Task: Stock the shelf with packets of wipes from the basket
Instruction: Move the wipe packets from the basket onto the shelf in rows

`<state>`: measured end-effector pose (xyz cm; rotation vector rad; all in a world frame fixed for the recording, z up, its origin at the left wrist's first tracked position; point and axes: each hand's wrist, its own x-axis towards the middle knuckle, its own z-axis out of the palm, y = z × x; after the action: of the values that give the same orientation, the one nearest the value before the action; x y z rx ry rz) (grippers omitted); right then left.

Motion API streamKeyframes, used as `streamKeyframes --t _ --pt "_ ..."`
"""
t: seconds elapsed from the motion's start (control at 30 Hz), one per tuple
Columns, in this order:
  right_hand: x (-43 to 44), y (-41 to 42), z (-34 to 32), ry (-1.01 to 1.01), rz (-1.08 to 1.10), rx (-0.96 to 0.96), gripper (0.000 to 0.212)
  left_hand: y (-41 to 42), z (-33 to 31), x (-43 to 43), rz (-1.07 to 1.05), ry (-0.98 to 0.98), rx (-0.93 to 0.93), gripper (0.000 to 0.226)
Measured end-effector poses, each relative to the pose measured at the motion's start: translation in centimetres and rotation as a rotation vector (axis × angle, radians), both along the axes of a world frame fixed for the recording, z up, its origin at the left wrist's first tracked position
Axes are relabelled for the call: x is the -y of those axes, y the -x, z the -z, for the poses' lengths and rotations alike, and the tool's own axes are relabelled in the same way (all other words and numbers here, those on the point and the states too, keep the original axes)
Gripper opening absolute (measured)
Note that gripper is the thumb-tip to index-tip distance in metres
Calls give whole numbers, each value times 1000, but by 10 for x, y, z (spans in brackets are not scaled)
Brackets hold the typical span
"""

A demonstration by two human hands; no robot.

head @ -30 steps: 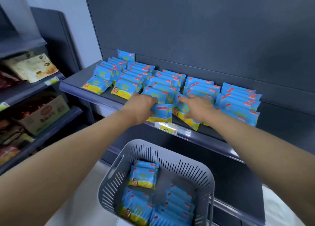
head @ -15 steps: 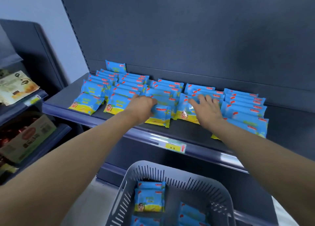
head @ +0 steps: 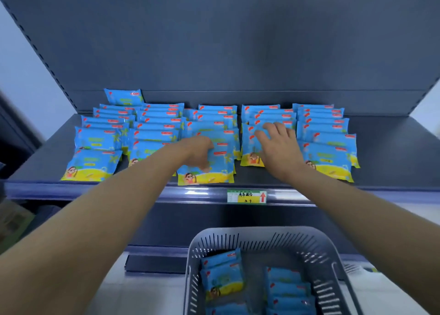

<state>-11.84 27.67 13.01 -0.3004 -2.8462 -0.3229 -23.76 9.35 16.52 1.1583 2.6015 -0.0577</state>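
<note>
Broadly, the dark shelf [head: 392,153] already carries five rows of wipes [head: 326,134] running from its near edge to the far wall, while the grey basket [head: 262,231] below, near and right, holds spare packets [head: 222,279] yet to go up. Placing seems the step in hand: the left hand [head: 200,151] curls its fingers round the front packet [head: 209,173] of the middle row, and the right hand [head: 278,145] lies spread flat on the next row rightward, holding nothing. Next, I judge, both must release and reach down past the price tag [head: 246,196].
</note>
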Motion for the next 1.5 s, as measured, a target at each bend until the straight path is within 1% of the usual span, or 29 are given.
streamKeyframes --t 0.07,0.13,0.27,0.37,0.47,0.57,0.63,0.73,0.8,0.87,0.93,1.03,1.13,1.33,1.47,1.5 --pt "8 -4 -3 6 -9 -8 45 0 8 3 -1 -10 -44 42" --pt "16 -10 -6 13 -12 -21 42 4 15 2 0 -46 -129 46" --pt "29 -21 -11 24 -32 -39 40 13 29 -6 23 -117 -381 44" --pt "34 -33 -13 41 -54 -61 36 13 41 -12 19 -171 -502 46" --pt "34 -49 -14 58 -78 -76 35 7 47 -12 -28 -225 -572 49" --pt "33 -66 -11 53 -110 -52 35 -8 46 -7 -49 -209 -594 55" --pt "32 -79 -8 72 -146 -52 37 -23 45 -4 -49 -247 -575 57" --pt "30 -99 4 138 -199 -51 37 -61 42 1 -14 -423 -536 53" --pt "29 -114 21 184 -238 2 33 -93 45 4 47 -536 -517 47" --pt "29 -130 44 215 -285 116 35 -124 57 8 98 -591 -487 43" --pt "28 -144 69 238 -306 255 40 -149 76 12 150 -558 -424 40" --pt "25 -158 106 267 -234 481 44 -171 110 23 190 -421 -282 38" --pt "22 -166 137 300 -184 668 45 -180 147 38 103 -277 -168 41" --pt "21 -165 192 393 -127 851 48 -191 207 57 -56 -90 -88 39" --pt "23 -162 228 456 -65 1015 55 -192 244 58 -129 -5 -34 43" --pt "22 -162 235 454 -56 1038 53 -192 251 56 -142 12 -16 46"
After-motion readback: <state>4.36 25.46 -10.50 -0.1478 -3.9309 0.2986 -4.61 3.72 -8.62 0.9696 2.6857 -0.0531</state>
